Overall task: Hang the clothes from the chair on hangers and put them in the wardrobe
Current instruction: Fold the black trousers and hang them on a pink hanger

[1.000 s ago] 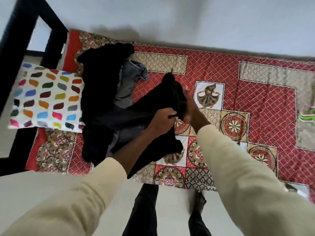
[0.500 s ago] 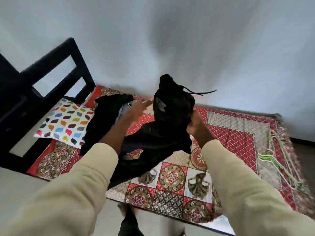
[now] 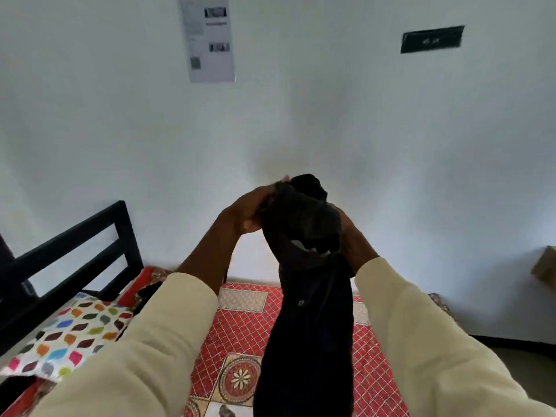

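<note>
from the head camera, your left hand (image 3: 245, 210) and right hand (image 3: 350, 236) both grip the bunched top of a black fabric garment (image 3: 307, 296), held up before the white wall (image 3: 391, 145); it hangs down over the red patterned bedspread (image 3: 237, 335), beside the spotted multicoloured pillow (image 3: 69, 335).

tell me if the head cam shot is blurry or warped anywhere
Head view: wide-angle bending curves the bed frame and sleeves outward; the wall paper is too soft to read; the black garment is so dark that its folds vanish; a soft shadow falls on the wall behind both hands.
</note>
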